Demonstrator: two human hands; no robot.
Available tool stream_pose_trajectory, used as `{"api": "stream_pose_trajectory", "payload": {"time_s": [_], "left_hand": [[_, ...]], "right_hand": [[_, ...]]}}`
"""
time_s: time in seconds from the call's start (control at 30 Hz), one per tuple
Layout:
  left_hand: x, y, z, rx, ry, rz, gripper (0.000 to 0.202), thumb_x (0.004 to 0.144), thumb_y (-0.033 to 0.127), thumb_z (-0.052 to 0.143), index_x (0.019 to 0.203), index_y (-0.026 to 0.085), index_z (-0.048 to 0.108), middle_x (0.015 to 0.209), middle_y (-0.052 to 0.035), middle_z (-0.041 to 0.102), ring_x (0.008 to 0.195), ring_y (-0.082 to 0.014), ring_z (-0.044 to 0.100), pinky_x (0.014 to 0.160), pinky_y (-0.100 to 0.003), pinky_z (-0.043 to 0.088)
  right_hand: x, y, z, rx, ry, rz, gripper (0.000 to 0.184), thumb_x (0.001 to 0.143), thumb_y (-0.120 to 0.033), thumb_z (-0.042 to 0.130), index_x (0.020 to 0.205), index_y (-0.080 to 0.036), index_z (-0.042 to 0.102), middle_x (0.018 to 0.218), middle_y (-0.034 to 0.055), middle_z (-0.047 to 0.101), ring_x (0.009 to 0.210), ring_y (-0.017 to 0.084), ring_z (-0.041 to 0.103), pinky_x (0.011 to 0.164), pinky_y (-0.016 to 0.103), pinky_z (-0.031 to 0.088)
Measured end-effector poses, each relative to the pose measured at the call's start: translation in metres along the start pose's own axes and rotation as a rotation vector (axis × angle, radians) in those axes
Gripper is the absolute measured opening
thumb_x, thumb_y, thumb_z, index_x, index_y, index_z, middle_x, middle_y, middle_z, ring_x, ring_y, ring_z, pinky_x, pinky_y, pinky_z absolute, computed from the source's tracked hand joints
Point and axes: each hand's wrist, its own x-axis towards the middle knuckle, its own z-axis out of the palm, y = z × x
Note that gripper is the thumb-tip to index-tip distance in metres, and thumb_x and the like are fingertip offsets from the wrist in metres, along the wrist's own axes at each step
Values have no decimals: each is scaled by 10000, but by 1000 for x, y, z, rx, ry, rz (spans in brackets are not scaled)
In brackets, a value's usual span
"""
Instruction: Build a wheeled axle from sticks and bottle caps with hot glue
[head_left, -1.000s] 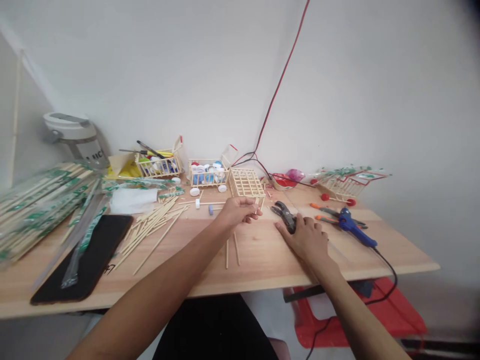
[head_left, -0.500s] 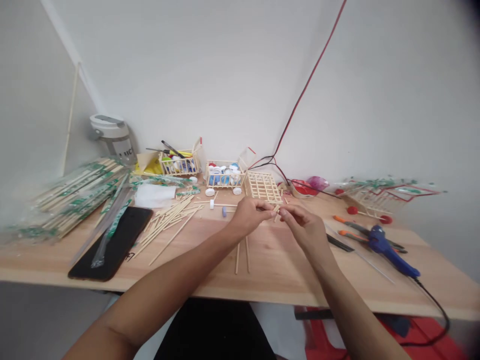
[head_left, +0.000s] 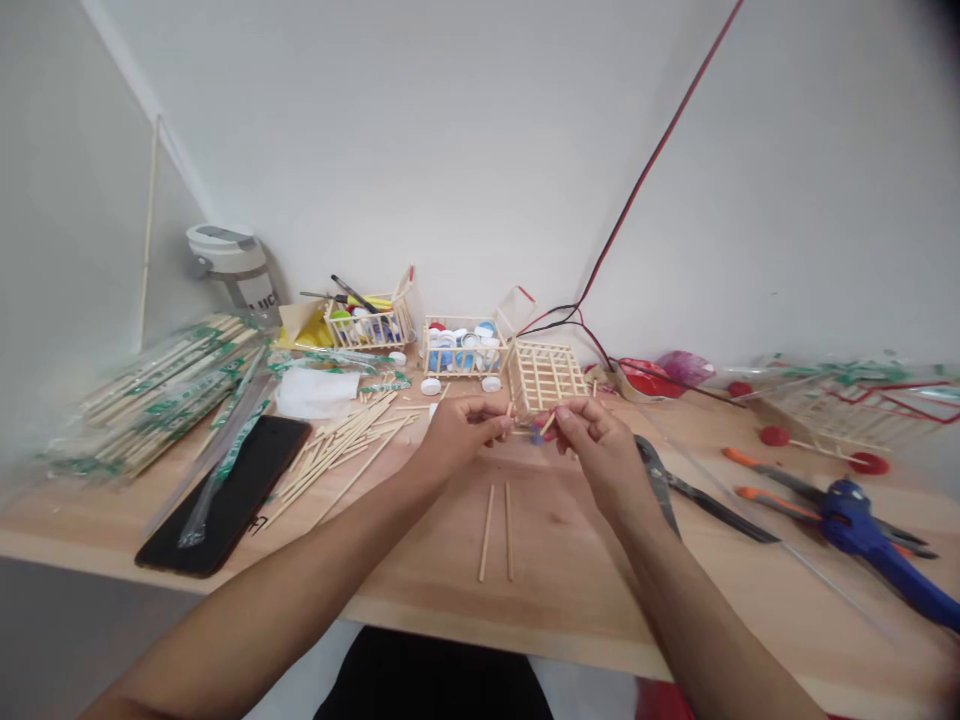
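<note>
My left hand [head_left: 466,430] is closed in a pinch on a short wooden stick piece [head_left: 510,411], of which only a little shows. Facing it, my right hand [head_left: 600,445] grips another short wooden stick [head_left: 549,423] between thumb and fingers. The hands are apart, just in front of a lattice basket [head_left: 551,375] made of sticks. Below them, two thin sticks [head_left: 487,535] lie side by side on the wooden table [head_left: 570,580]. A blue cap, partly hidden, sits behind my right fingertips.
Loose sticks [head_left: 341,440], a phone [head_left: 225,500] and bagged sticks [head_left: 165,390] lie left. Behind stand a stick cart [head_left: 465,360] of bottle caps and another stick basket [head_left: 371,330]. Black-handled pliers [head_left: 720,510], a blue glue gun [head_left: 862,530] and a red-wheeled cart [head_left: 832,410] are right.
My hands, close together before, have drawn apart, each with a short stick piece. The view has shifted, so the tools appear farther right and more of the pliers shows.
</note>
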Motion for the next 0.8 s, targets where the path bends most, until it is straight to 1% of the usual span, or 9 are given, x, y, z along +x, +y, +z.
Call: {"api": "stream_pose_trajectory", "payload": {"time_s": [0.1, 0.2, 0.3, 0.4, 0.47, 0.63, 0.7, 0.8], "left_hand": [[-2, -7, 4, -145, -63, -108, 242, 723, 276, 741, 919, 134, 728, 708, -23, 677, 627, -95, 578, 619, -215, 435], [-5, -6, 8, -203, -97, -168, 256, 710, 286, 752, 919, 140, 729, 736, -30, 686, 635, -90, 578, 627, -213, 434], [-6, -4, 9, -205, -113, -189, 234, 707, 282, 748, 890, 138, 725, 746, -34, 688, 637, -92, 577, 609, -208, 424], [-7, -4, 9, -189, -124, -163, 190, 723, 275, 727, 849, 133, 714, 783, -41, 692, 654, -92, 575, 602, -204, 418], [-7, -6, 8, -185, -111, -141, 182, 719, 268, 727, 835, 131, 701, 778, -37, 684, 658, -96, 574, 608, -210, 425], [-7, -7, 8, -143, -92, -111, 181, 720, 270, 723, 825, 129, 677, 758, -34, 674, 672, -106, 587, 636, -221, 433], [-6, -7, 9, -94, -99, -71, 152, 712, 240, 718, 805, 129, 670, 754, -34, 675, 671, -109, 590, 637, -221, 433], [-6, -7, 9, 2, -104, 27, 92, 696, 171, 693, 773, 134, 658, 739, -25, 668, 667, -110, 588, 651, -224, 437]], "right_hand": [[0, 11, -3, 57, -84, 68, 264, 825, -449, 619, 825, -189, 572, 769, 35, 675, 650, 128, 594, 557, 234, 446], [1, 16, -4, 82, -102, 105, 292, 795, -457, 655, 882, -189, 577, 795, 40, 684, 670, 134, 604, 553, 235, 454], [1, 16, -2, 77, -130, 124, 298, 780, -452, 671, 881, -184, 590, 789, 40, 685, 680, 137, 611, 548, 233, 455], [0, 14, 1, 60, -165, 120, 293, 772, -452, 673, 866, -186, 594, 763, 29, 676, 679, 142, 619, 530, 230, 449], [-2, 13, 4, 36, -175, 102, 285, 773, -450, 669, 844, -186, 590, 744, 24, 664, 669, 144, 625, 517, 229, 445], [-4, 11, 7, -51, -198, 31, 262, 801, -452, 628, 832, -196, 578, 779, 37, 668, 707, 159, 655, 509, 232, 453], [-3, 12, 8, -59, -201, 17, 258, 799, -448, 630, 827, -198, 571, 761, 28, 657, 691, 153, 647, 517, 235, 462], [-3, 16, 8, -64, -191, -2, 241, 789, -425, 640, 831, -196, 577, 751, 22, 650, 682, 148, 639, 562, 252, 487]]}}
